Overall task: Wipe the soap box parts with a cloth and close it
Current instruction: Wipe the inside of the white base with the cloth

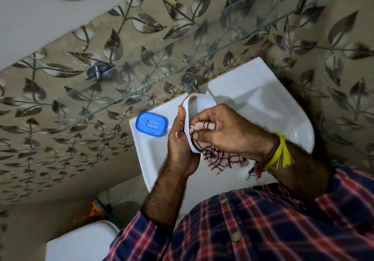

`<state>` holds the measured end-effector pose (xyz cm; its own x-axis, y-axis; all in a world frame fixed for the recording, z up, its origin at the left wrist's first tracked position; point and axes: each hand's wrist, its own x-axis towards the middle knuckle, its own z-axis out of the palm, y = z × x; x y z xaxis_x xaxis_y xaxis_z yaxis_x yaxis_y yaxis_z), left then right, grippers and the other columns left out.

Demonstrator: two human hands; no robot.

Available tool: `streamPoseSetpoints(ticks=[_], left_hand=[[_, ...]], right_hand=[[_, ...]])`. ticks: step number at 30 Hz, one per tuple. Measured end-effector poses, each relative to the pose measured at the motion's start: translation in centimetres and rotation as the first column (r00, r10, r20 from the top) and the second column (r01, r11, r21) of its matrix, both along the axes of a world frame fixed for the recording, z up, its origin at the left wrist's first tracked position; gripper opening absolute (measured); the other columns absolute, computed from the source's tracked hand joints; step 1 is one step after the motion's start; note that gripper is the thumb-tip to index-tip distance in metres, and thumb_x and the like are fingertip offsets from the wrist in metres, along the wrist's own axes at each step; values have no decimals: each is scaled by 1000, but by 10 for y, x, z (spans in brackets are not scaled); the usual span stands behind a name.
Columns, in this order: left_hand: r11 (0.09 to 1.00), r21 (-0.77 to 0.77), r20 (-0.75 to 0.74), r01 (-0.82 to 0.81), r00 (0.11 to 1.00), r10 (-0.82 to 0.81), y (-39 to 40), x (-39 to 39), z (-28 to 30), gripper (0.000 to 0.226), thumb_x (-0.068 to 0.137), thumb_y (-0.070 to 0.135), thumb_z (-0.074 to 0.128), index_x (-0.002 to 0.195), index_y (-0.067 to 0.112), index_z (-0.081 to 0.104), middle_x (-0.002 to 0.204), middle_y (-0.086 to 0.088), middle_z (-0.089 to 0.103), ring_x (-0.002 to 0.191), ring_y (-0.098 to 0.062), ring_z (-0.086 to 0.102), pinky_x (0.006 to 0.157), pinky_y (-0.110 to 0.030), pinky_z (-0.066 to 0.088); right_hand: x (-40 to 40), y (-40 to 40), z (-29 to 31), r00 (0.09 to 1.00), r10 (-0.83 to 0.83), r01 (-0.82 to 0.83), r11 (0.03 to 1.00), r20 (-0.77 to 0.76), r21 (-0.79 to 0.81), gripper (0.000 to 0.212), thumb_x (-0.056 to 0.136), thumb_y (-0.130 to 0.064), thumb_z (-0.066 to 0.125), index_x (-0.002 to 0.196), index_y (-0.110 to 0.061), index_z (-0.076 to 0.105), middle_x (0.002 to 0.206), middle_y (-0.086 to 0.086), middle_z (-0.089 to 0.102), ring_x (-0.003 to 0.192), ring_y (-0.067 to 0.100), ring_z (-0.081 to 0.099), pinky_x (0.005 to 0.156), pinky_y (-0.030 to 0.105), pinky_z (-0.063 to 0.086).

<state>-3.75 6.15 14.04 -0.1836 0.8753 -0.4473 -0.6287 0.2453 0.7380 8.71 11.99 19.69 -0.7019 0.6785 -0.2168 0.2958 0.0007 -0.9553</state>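
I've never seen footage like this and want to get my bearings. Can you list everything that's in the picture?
Soap box part: one, white, held upright over the sink.
Cloth: one, pinkish with dark checks, pressed into the white part, its tail hanging below.
Tray: one, blue, slotted, lying on the sink's left ledge.
Sink: one, white, against the wall.
Tap: one, metal, at the sink's back edge.
Glass shelf: one, clear, on the leaf-patterned tiled wall.
Wrist threads: yellow and dark red, right wrist.
Shirt: checked, red and navy.
Left hand: grips the white part's side.
Right hand: holds the cloth.
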Motion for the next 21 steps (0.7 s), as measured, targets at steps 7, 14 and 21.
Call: streamPoseSetpoints(ticks=[7, 14, 21], left_hand=[[998, -57, -22, 7, 1000, -8, 0, 3, -2, 53, 90, 51, 54, 102, 7, 80, 96, -18, 78, 92, -26, 78, 74, -33, 62], [994, -91, 24, 60, 998, -58, -3, 3, 10, 67, 85, 51, 61, 125, -2, 65, 93, -21, 75, 85, -31, 76, 73, -38, 64], [992, -114, -135, 61, 988, -77, 9, -4, 28, 68, 94, 74, 34, 133, 26, 63, 118, -6, 75, 102, -23, 74, 81, -39, 61]], right_hand=[[3, 1, -4, 993, 95, -96, 995, 69, 18, 12, 87, 0, 69, 96, -4, 75, 94, 11, 78, 93, 25, 73, 91, 45, 58], [11, 8, -4, 930, 361, -365, 927, 65, 85, 24, 81, -14, 82, 101, -5, 73, 101, 6, 76, 99, 20, 72, 94, 43, 56], [1, -2, -16, 984, -113, 112, 994, -139, -17, 19, 80, -1, 76, 71, 10, 62, 62, 8, 57, 62, 12, 53, 60, 28, 48]])
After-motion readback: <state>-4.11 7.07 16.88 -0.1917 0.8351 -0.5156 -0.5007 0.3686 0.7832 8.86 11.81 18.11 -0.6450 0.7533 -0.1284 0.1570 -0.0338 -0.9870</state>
